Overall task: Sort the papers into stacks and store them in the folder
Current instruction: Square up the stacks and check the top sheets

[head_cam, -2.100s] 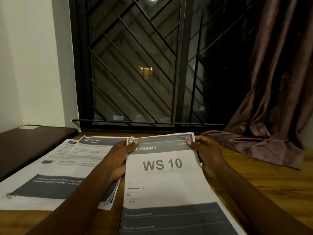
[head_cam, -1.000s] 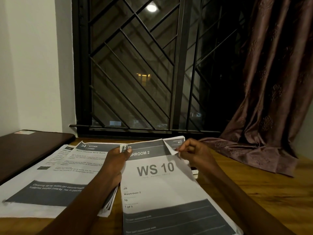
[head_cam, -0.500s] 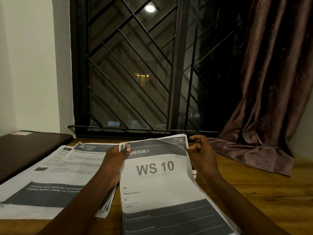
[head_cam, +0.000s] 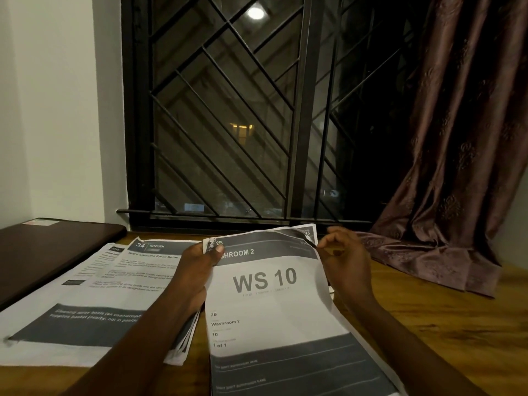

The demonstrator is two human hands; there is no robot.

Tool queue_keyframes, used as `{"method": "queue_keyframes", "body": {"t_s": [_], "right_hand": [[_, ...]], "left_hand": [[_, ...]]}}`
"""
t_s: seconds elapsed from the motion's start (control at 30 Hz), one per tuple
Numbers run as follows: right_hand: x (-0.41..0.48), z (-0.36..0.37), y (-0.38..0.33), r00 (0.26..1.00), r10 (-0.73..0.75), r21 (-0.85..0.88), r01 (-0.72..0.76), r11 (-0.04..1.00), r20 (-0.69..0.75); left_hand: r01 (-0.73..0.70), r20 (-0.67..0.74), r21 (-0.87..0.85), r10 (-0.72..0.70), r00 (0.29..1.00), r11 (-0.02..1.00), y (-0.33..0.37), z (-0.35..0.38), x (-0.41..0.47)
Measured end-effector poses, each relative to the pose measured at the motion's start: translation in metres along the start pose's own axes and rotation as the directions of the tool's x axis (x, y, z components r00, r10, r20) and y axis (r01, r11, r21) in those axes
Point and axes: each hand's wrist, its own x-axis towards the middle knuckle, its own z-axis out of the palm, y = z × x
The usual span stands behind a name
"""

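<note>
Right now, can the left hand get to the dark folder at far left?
Probably yes: the left hand would first have to release the WS 10 sheets; only flat kitchen papers lie between it and the folder.

Showed two bare forearms entering from the lower edge of the frame, sleeveless as far as visible. Wore no watch, ring or bracelet on the left hand (head_cam: 197, 270) or the right hand (head_cam: 347, 264).

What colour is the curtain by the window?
The curtain is dark brownish-purple with a faint embossed pattern, seen in the head view.
</note>
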Motion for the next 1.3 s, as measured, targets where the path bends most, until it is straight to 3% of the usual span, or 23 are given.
{"method": "queue_keyframes", "body": {"t_s": [0.4,0.6,0.7,0.83,1.0,1.1,1.2,1.23,1.3], "right_hand": [[0.0,0.0,-0.002,0.998,-0.057,-0.024,0.056,0.998,-0.014],[-0.005,0.0,-0.005,0.96,-0.279,-0.207,0.268,0.941,-0.027],[-0.004,0.0,-0.004,0.943,-0.33,-0.169,0.331,0.928,0.038],[-0.008,0.001,-0.01,0.964,-0.215,-0.033,0.222,0.974,0.154],[-0.005,0.0,-0.012,0.949,-0.231,0.028,0.231,0.973,0.214],[-0.009,-0.001,-0.018,0.946,-0.02,0.254,-0.066,0.965,0.322],[-0.006,-0.001,-0.022,0.869,0.172,0.349,-0.358,0.866,0.464],[-0.006,0.0,-0.021,0.857,0.174,0.349,-0.372,0.86,0.486],[-0.007,0.005,-0.014,0.917,0.143,0.313,-0.269,0.911,0.371]], "left_hand": [[-0.017,0.009,-0.009,0.017,1.0,1.0,0.002,0.0,-0.002],[0.009,-0.003,-0.019,-0.009,1.0,1.0,0.003,0.0,-0.002],[0.024,-0.013,-0.031,-0.024,1.0,0.999,0.004,-0.001,-0.001],[0.034,-0.011,-0.018,-0.034,0.999,0.999,0.003,-0.001,0.001],[0.024,-0.031,-0.047,-0.025,0.999,0.999,0.004,-0.001,0.001],[0.02,-0.036,-0.056,-0.022,0.999,0.998,0.005,-0.002,0.001],[0.015,-0.055,-0.043,-0.017,0.998,0.999,0.005,-0.001,0.001],[0.012,-0.056,-0.047,-0.014,0.998,0.999,0.006,-0.001,0.0],[0.022,-0.034,-0.065,-0.024,0.999,0.998,0.006,0.0,0.0]]}}
